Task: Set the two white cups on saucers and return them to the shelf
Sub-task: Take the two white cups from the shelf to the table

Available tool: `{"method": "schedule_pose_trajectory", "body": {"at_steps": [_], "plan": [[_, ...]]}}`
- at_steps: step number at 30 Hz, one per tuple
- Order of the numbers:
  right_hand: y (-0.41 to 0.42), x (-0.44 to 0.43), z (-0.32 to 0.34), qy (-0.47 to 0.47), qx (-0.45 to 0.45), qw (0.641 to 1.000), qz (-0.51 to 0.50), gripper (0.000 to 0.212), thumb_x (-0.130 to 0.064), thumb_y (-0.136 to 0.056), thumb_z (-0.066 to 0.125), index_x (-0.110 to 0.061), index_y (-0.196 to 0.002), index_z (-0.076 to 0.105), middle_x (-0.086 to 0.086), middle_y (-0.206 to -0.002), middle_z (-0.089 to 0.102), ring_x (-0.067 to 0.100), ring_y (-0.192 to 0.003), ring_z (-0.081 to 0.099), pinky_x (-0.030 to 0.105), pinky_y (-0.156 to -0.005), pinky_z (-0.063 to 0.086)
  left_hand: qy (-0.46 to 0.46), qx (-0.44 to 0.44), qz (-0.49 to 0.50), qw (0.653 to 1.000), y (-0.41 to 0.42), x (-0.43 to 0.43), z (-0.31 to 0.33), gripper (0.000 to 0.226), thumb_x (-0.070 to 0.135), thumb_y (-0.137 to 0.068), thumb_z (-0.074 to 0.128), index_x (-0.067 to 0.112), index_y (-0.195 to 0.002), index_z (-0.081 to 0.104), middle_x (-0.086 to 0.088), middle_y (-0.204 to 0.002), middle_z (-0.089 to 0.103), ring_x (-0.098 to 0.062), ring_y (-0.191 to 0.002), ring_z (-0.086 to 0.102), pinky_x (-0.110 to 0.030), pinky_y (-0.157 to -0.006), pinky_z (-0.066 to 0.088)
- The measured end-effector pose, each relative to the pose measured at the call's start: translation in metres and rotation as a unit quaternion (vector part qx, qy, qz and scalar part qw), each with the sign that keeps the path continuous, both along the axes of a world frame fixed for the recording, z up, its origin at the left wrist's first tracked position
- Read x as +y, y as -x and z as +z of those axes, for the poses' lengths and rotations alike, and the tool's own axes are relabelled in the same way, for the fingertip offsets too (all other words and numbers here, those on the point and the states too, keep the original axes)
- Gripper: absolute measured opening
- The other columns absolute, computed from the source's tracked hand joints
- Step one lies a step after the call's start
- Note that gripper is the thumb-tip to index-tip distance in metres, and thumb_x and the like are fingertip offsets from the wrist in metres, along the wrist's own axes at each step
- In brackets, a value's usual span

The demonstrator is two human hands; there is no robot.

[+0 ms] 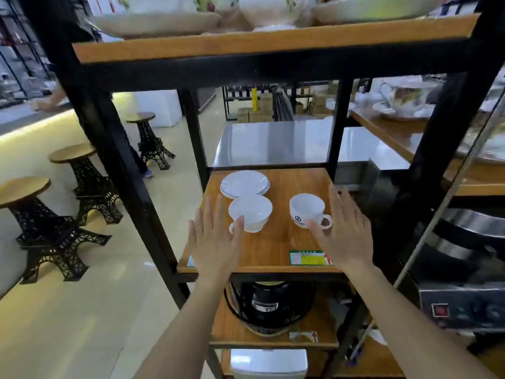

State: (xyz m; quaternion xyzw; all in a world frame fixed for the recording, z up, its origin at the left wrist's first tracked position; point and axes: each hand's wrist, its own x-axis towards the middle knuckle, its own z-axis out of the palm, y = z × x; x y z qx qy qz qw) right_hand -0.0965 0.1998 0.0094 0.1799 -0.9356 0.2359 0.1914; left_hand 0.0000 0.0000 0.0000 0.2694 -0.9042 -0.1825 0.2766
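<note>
Two white cups stand directly on a wooden shelf point(276, 244). The left cup point(252, 210) has its handle toward me; the right cup point(306, 210) carries a dark logo and its handle points right. A stack of white saucers point(244, 183) lies at the back left of the shelf, just behind the left cup. My left hand point(214, 243) hovers flat, fingers spread, with its thumb in front of the left cup. My right hand point(345, 232) is spread too, its thumb near the right cup's handle. Neither hand holds anything.
Black metal posts frame the shelf, and a wooden shelf point(273, 43) above holds floral dishes. A black cooker point(269, 305) sits on the shelf below. A price label point(310, 257) is stuck at the front edge. Stools point(82, 184) with tower-shaped legs stand on the floor at the left.
</note>
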Motion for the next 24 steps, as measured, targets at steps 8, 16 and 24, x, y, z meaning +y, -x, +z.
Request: {"method": "schedule_pose_trajectory", "body": {"at_steps": [8, 16, 24], "plan": [[0.027, -0.005, -0.036, 0.018, -0.067, 0.997, -0.018, 0.071, -0.058, -0.083, 0.05, -0.015, -0.138, 0.038, 0.012, -0.139, 0.05, 0.029, -0.127, 0.049, 0.044, -0.101, 0.042, -0.221, -0.033, -0.031, 0.974, 0.022, -0.008, -0.021, 0.06, 0.051, -0.096, 0.032, 0.025, -0.149, 0.024, -0.001, -0.155, 0.031, -0.023, -0.143, 0.024, -0.04, -0.114, 0.022], [0.037, -0.021, -0.02, 0.227, -0.297, 0.927, -0.027, 0.039, -0.041, -0.086, 0.057, -0.011, -0.11, 0.052, 0.004, -0.095, 0.062, 0.016, -0.082, 0.06, 0.025, -0.061, 0.047, -0.358, 0.031, -0.014, 0.933, 0.031, -0.005, -0.006, 0.034, 0.033, -0.099, 0.038, 0.008, -0.088, 0.059, -0.001, -0.081, 0.052, -0.019, -0.086, 0.048, -0.029, -0.067, 0.04], [0.042, -0.027, 0.002, 0.407, -0.521, 0.75, -0.029, 0.045, -0.026, -0.091, 0.056, -0.001, -0.127, 0.044, 0.011, -0.115, 0.048, 0.025, -0.103, 0.061, 0.04, -0.097, 0.05, -0.711, 0.126, 0.029, 0.692, 0.038, -0.015, 0.007, 0.012, 0.011, -0.093, 0.053, 0.002, -0.102, 0.051, -0.016, -0.103, 0.052, -0.033, -0.107, 0.059, -0.044, -0.079, 0.056]]}}
